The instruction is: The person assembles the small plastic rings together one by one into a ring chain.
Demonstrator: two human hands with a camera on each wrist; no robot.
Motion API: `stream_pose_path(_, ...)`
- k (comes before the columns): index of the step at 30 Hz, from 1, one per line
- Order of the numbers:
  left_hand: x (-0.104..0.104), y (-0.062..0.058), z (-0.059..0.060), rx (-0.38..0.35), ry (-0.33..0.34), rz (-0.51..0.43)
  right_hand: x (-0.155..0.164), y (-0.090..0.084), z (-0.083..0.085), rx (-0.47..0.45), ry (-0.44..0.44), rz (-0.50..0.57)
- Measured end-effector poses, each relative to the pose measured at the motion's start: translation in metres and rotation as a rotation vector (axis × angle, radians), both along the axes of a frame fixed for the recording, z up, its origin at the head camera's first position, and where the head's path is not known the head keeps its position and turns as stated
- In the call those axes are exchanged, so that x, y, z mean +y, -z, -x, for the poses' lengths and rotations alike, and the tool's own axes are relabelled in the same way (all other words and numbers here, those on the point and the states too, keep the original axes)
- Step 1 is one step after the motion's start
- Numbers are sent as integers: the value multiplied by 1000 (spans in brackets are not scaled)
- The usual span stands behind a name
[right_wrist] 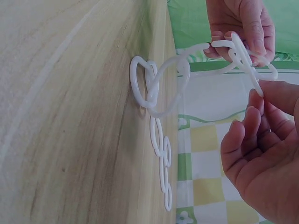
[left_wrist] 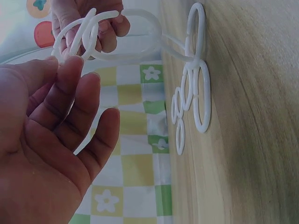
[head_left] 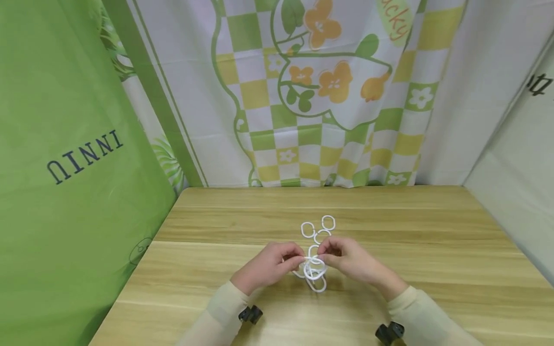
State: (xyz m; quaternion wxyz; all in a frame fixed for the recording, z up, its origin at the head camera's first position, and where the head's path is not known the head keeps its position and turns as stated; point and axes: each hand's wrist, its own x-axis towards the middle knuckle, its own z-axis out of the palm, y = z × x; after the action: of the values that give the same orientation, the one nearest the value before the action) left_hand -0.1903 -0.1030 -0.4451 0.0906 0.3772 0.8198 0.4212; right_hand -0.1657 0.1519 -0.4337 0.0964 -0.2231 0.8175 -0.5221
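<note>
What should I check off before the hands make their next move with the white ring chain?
1. Left hand pinches the lifted rings: ok.
2. Right hand pinches the same cluster: ok.
3. Rest of the chain lies flat on the table: ok.
4. Lifted rings linked to the chain on the table: ok, the wrist views show them joined.
5. Which ring is open or closed at its gap: cannot tell.
6. Loose rings lying apart from the chain: cannot tell.
</note>
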Motion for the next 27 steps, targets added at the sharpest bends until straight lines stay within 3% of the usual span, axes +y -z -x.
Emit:
stream_pose_path(9, -5, 1, 2, -33, 32, -5, 4, -4, 1, 1, 107, 41)
stream_pose_path(13, -4, 4, 3, -51, 25, 0, 4, -2, 1, 14, 93, 48)
stream_pose_path(20, 0, 4, 1, -49, -52, 5, 0, 0, -1, 34, 70, 69)
stream_pose_path(27, 1, 5, 1, -31, -55, -13, -6, 4, -4, 29, 70, 88)
